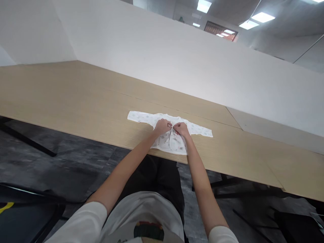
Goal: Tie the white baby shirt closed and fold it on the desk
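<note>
Where our two hands meet, a small baby shirt lies flat on the wooden table, close to the table's near edge. We see thin, soft white cloth scattered with tiny pale printed figures, too small to make out. Both long sleeves stretch straight out, one running away past our left hand, the other past our right hand, so the garment forms a wide, shallow T. Its hem lies just beside the table edge, nearest our body.

Our left hand is curled, fingertips pressed together on the fabric at the middle of the chest, pinching the front opening. Our right hand is curled the same way, pinching the cloth directly opposite, and the two sets of fingertips nearly touch. Whether a snap or button sits between them, we cannot tell; it is hidden under the fingers. Below our hands, the two front panels overlap in rounded flaps.

Under the shirt, the tabletop is a smooth, matte laminate with fine, light oak grain, and a thin seam crosses it just beyond our hands. Farther beyond, a plain white partition wall rises, flat and unmarked. Beneath our forearms, dark grey mottled flooring shows, and black metal table legs slant across it off to our left.
</note>
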{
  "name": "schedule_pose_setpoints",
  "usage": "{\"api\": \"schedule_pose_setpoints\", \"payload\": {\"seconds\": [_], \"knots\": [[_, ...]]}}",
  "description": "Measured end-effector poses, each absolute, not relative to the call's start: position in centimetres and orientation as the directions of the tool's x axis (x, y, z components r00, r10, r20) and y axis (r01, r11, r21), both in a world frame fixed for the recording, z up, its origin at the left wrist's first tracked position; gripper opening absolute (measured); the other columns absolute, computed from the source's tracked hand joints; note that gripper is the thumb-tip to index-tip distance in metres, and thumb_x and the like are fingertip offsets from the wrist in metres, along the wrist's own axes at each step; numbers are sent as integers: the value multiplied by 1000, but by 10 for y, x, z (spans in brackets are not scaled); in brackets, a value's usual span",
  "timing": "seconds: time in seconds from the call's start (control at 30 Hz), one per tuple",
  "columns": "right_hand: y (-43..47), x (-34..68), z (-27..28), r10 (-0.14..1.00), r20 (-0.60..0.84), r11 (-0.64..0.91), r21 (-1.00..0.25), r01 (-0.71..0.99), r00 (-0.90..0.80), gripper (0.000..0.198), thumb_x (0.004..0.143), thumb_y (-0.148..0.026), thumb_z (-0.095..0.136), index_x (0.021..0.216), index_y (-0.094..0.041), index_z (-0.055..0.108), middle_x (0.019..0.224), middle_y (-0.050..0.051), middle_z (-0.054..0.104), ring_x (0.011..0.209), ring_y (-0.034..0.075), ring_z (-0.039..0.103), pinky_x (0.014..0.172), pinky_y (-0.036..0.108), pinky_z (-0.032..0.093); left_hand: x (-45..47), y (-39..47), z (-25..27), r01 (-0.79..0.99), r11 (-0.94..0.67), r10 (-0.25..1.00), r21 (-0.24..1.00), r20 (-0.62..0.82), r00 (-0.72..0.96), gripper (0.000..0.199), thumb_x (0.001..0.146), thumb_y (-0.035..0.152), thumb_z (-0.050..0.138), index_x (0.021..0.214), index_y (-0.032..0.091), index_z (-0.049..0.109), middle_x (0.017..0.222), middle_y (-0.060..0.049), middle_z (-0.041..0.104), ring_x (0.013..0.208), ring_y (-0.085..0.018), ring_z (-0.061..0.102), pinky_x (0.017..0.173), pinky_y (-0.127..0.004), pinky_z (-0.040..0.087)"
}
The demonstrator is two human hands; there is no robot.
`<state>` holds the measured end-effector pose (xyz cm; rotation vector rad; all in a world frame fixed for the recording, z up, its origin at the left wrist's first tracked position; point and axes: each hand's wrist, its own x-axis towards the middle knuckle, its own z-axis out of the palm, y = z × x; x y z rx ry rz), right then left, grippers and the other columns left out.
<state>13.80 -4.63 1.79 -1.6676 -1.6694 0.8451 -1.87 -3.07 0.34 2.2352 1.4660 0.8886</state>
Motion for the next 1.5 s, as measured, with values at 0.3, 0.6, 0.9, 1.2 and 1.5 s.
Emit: {"api": "schedule_pose_setpoints", "payload": {"seconds": [0.3, 0.6, 0.9, 1.2, 1.5], "knots": [[-50, 138, 25, 997, -34, 18, -802, 598, -75, 14, 72, -17, 56, 75, -12, 68, 41, -4, 51, 36, 8, 43, 43, 18, 36, -21, -32, 7, 733, -434, 899, 523, 303, 316, 33, 69, 18, 59, 96, 23, 77, 87, -7, 73, 86, -24, 64, 82, -33, 48], [-62, 146, 45, 924, -267, -42, -784, 619, -275, 33, 70, -39, 73, 54, -12, 61, 40, -1, 48, 34, 6, 36, 36, 20, 28, -24, -35, 15, 665, -395, 913, 634, 190, 362, 24, 64, 15, 51, 64, 16, 75, 60, -5, 67, 60, -17, 57, 63, -27, 45], [-64, 153, 50, 809, -433, -60, -733, 678, -397, 21, 71, -22, 65, 56, -15, 53, 42, -4, 46, 33, 4, 33, 34, 19, 26, -25, -36, 16, 460, -512, 767, 726, 145, 626, 27, 67, 18, 51, 75, 18, 77, 72, -1, 72, 69, -14, 60, 69, -23, 44], [-72, 158, 63, 785, -387, -2, -782, 623, -484, 24, 66, -25, 70, 52, -15, 53, 40, -5, 42, 36, 4, 32, 39, 20, 29, -32, -41, 28, 527, -574, 697, 626, 36, 716, 23, 64, 29, 64, 82, 20, 75, 62, 2, 59, 59, -11, 51, 58, -22, 36], [-67, 159, 56, 789, -376, -21, -806, 591, -486, 26, 69, -28, 69, 53, -15, 52, 41, -5, 44, 36, 4, 35, 37, 19, 28, -35, -30, 17, 378, -473, 652, 796, 26, 758, 18, 62, 27, 65, 76, 19, 72, 67, 1, 64, 63, -13, 56, 59, -22, 39]]}}
